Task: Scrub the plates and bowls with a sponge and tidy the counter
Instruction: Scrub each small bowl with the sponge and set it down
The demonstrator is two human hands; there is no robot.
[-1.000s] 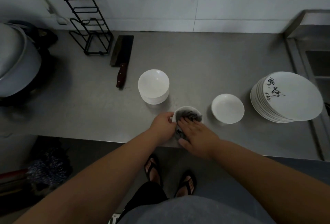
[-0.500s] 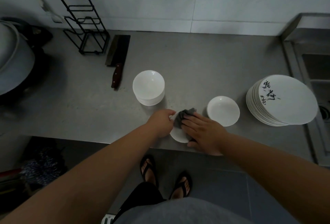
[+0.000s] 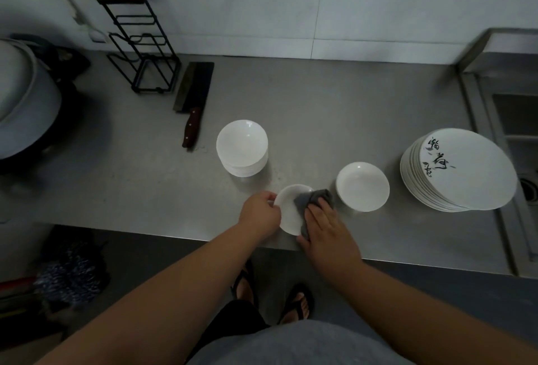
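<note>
A small white bowl (image 3: pixel 289 207) is tipped on its side at the counter's front edge, and my left hand (image 3: pixel 259 213) grips its left rim. My right hand (image 3: pixel 326 228) presses a grey sponge cloth (image 3: pixel 313 198) against the bowl's right side, fingers lying over the cloth. A stack of white bowls (image 3: pixel 242 147) stands behind to the left. A single white bowl (image 3: pixel 362 185) sits just to the right. A stack of white plates (image 3: pixel 458 169) with black brush lettering stands at the far right.
The steel counter (image 3: pixel 320 108) runs back to a tiled wall. A cleaver (image 3: pixel 193 99) lies beside a black wire rack (image 3: pixel 139 44) at the back left. A large pot (image 3: pixel 23 97) stands far left and a sink (image 3: pixel 512 137) far right.
The bowl has turned from upright to tipped on its side. The cloth has moved from inside the bowl to its outer right side. My left hand keeps its hold on the rim.
</note>
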